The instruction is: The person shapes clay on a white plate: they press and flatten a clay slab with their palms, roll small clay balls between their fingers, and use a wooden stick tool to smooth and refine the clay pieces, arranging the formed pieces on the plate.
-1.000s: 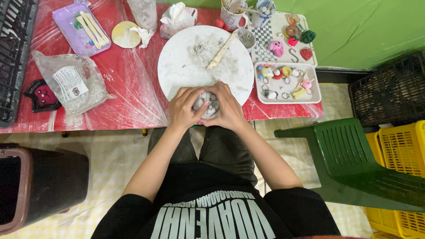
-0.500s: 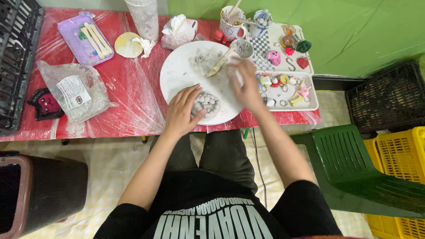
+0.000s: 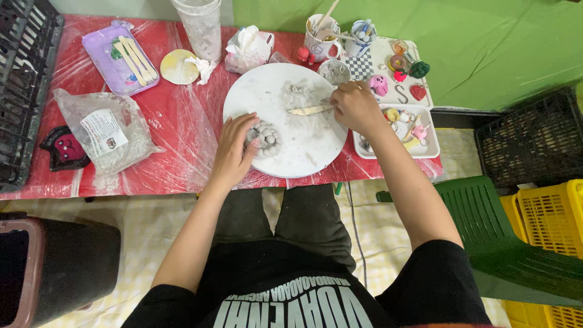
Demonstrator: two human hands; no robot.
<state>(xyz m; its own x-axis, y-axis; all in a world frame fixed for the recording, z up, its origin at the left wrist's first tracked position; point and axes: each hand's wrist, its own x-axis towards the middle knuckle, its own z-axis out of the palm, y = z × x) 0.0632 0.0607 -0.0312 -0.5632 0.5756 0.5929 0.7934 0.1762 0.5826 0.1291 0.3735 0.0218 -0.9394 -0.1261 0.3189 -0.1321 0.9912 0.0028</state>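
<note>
My left hand (image 3: 234,152) has its fingers (image 3: 250,141) curled against a lumpy grey clay piece (image 3: 266,138), grasping it from its left side where it sits on the near part of the round white board (image 3: 303,155). My right hand (image 3: 357,108) has its fingers closed around the end of a flat wooden modelling tool (image 3: 308,110), whose blade points left from the fingers and lies low over the board's clay-smeared middle; I cannot tell whether the tip touches. Just beyond the right fingers stands a small grey clay bowl (image 3: 334,70), and to their right a white tray (image 3: 398,130) of little painted figures. Farther beyond are a mug (image 3: 320,41) holding tools and a checkered tile (image 3: 361,65). Left of the left fingers, well apart, a clear plastic bag (image 3: 106,133) lies on the red film-covered worktop (image 3: 182,121), with a purple tray (image 3: 121,58) of wooden sticks beyond it.
</note>
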